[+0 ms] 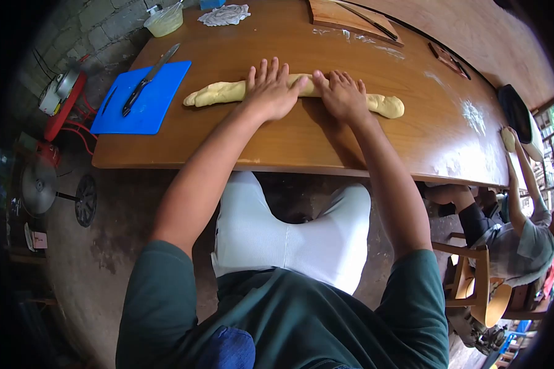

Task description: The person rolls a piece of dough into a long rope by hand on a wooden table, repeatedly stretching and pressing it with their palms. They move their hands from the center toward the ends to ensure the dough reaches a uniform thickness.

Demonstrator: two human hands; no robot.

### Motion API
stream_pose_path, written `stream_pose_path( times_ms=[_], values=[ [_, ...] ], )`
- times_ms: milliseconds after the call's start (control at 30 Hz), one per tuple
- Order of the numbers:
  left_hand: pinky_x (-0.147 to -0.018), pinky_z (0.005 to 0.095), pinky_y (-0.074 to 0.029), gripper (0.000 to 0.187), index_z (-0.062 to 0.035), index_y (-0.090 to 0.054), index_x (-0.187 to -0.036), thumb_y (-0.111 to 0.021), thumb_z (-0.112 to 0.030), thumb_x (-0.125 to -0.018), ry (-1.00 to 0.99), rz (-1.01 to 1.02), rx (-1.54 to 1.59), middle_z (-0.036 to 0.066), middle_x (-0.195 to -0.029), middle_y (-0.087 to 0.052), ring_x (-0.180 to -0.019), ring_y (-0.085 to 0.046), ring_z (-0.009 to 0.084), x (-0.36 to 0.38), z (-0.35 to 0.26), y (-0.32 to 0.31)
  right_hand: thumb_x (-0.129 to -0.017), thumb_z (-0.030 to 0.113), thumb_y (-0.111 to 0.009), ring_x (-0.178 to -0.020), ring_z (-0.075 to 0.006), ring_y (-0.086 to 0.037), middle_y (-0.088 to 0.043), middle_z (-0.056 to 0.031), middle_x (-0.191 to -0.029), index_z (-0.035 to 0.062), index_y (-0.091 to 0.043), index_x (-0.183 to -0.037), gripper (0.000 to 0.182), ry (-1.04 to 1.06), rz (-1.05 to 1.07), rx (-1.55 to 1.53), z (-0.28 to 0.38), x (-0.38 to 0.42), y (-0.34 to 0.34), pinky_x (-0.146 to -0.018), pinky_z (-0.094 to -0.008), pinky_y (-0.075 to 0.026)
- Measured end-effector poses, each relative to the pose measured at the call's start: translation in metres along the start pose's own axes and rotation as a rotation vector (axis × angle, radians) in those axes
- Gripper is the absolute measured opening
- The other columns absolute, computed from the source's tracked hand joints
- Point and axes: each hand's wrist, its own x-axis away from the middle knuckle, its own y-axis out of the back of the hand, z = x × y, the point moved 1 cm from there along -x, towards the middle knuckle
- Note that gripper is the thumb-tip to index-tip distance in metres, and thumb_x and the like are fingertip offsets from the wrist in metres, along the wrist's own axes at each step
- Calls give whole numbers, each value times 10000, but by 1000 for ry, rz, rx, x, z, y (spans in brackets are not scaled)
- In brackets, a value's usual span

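A long, pale yellow roll of dough (221, 93) lies crosswise on the wooden table (258, 141), with a lumpy left end and a rounded right end. My left hand (272, 92) rests flat on it left of the middle, fingers spread and pointing away from me. Just to the right, my right hand (343, 95) lies on the same roll, its fingers stretched out too. The two thumbs are close together over the dough. Parts of the roll under both palms are hidden.
On the left, a blue cutting board (160, 92) bears a black-handled knife (143, 85). Behind are a tub (165, 21) and a crumpled white plastic sheet (224, 15). A wooden board (357, 21) lies at the back. Flour (473, 117) dusts the right side, where another person (511, 240) handles dough.
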Motion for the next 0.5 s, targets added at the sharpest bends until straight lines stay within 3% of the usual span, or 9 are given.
stream_pose_path(
  times_ms=[67, 300, 367, 400, 467, 500],
  values=[
    [-1336, 547, 35, 912, -95, -298, -1703, -183, -740, -1069, 117, -39, 6, 158, -1807, -109, -1678, -21, 324, -32, 2, -6, -1067, 745, -239, -1624, -322, -286, -393, -192, -1704, -14, -444, -1599, 949, -48, 28, -22, -3, -27, -4, -1337, -541, -127],
    [-1350, 532, -56, 770, -162, -422, -1665, -344, -630, -1058, 229, -66, -35, 128, -1799, -188, -1675, -101, 312, -103, 1, -1, -1058, 715, -319, -1591, -330, -347, -485, -202, -1635, -9, -529, -1529, 889, -135, -51, -17, -5, -100, -6, -1326, -502, -196],
    [-1352, 517, -101, 730, -151, -470, -1634, -428, -573, -1040, 227, -116, -37, 124, -1786, -237, -1667, -142, 305, -123, 5, -2, -1057, 641, -404, -1512, -344, -455, -559, -201, -1557, -3, -601, -1449, 780, -119, -88, -45, -8, -120, -7, -1288, -483, -288],
    [-1352, 517, -101, 730, -151, -470, -1634, -428, -573, -1040, 232, -115, -38, 124, -1786, -237, -1667, -142, 305, -141, 12, -7, -1057, 641, -404, -1512, -344, -455, -559, -201, -1557, -3, -601, -1449, 780, -116, -83, -47, -13, -139, -14, -1288, -483, -288],
    [-1335, 500, -188, 620, -121, -623, -1502, -519, -498, -1021, 148, -273, -50, 141, -1727, -370, -1633, -254, 303, -164, 15, -9, -1033, 577, -495, -1393, -371, -568, -662, -189, -1439, 56, -708, -1322, 632, -76, -197, -53, -19, -164, -19, -1196, -474, -414],
    [-1335, 500, -188, 620, -121, -623, -1502, -519, -498, -1021, 148, -274, -51, 141, -1727, -370, -1633, -254, 303, -176, 17, -11, -1033, 577, -495, -1393, -371, -568, -662, -189, -1439, 56, -708, -1322, 632, -74, -198, -54, -23, -174, -23, -1196, -474, -414]
  ],
)
